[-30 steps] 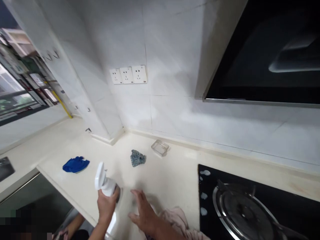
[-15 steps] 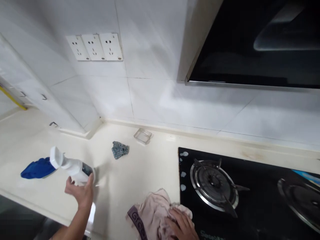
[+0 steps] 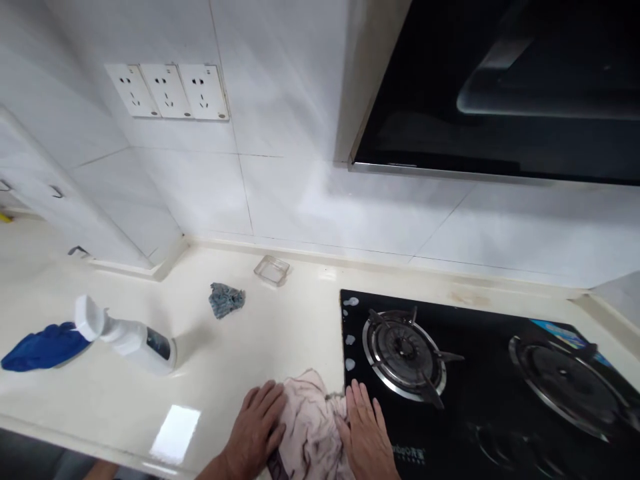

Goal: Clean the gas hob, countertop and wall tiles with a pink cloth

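Observation:
A crumpled pale pink cloth [image 3: 310, 420] lies on the counter against the stove's left edge. My left hand [image 3: 255, 427] rests along its left side, fingers stretched and close together, thumb touching the cloth. My right hand [image 3: 367, 430] lies flat at the cloth's right side with fingers extended, partly over the black gas stove [image 3: 480, 393]. The cloth's dark lettered band is mostly hidden beside my left hand. To the left stands a white spray bottle [image 3: 130, 340], touched by neither hand.
A blue cloth [image 3: 47, 347] lies beside the bottle. Behind are a grey-blue crumpled rag [image 3: 226, 300] and a small clear dish [image 3: 271, 270]. White foamy spots [image 3: 351, 340] mark the stove's left edge. The black range hood [image 3: 500, 100] juts out overhead.
My left hand has let go of the spray bottle, left standing on the counter, and moved right to the pink cloth. The view has shifted slightly right.

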The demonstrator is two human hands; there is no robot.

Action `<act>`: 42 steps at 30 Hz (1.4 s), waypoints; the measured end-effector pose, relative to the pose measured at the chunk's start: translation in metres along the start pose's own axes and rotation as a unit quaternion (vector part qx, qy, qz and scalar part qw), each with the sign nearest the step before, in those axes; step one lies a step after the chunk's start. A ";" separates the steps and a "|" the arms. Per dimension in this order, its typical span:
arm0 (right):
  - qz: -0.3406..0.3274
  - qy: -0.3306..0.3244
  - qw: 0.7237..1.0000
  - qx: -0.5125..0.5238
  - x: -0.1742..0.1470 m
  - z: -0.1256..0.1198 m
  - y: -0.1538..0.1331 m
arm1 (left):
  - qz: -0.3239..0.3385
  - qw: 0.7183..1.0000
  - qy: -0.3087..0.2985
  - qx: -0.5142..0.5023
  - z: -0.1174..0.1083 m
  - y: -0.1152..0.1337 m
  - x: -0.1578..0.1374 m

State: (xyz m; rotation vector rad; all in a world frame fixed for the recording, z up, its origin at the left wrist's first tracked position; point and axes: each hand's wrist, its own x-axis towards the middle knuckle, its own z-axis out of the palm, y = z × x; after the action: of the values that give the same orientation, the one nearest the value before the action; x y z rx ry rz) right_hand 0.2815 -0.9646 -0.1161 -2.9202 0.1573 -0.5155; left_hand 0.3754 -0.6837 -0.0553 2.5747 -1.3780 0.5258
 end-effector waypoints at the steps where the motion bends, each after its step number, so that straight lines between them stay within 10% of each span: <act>1: 0.002 0.004 1.000 -0.004 0.001 -0.001 -0.002 | 0.007 1.000 -0.003 0.006 0.000 -0.003 0.000; 7: 0.030 -0.024 0.998 0.052 -0.014 -0.015 -0.013 | -0.010 1.000 0.017 -0.002 0.002 0.000 -0.001; 13: 0.213 -0.003 0.962 0.169 -0.023 -0.027 0.008 | -0.065 0.990 0.030 -0.120 -0.009 0.006 0.008; 18: 0.201 -0.112 0.940 0.253 0.006 -0.057 0.005 | -0.111 0.968 0.051 -0.218 -0.013 0.006 0.005; 26: 0.349 0.099 0.864 0.348 0.019 -0.092 0.040 | -0.198 0.960 0.093 -0.176 -0.016 -0.016 -0.021; 34: 0.176 0.017 0.930 0.323 0.015 -0.075 0.021 | -0.186 0.980 0.072 -0.020 -0.048 -0.019 -0.041; 42: 0.039 0.016 0.982 0.184 0.048 -0.059 0.020 | -0.088 0.995 -0.047 0.026 -0.026 0.006 -0.005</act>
State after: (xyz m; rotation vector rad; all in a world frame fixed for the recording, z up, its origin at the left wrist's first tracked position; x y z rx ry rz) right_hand 0.3042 -0.9995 -0.0500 -2.5364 0.1619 -0.5175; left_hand 0.3619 -0.6746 -0.0333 2.7618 -1.1640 0.4215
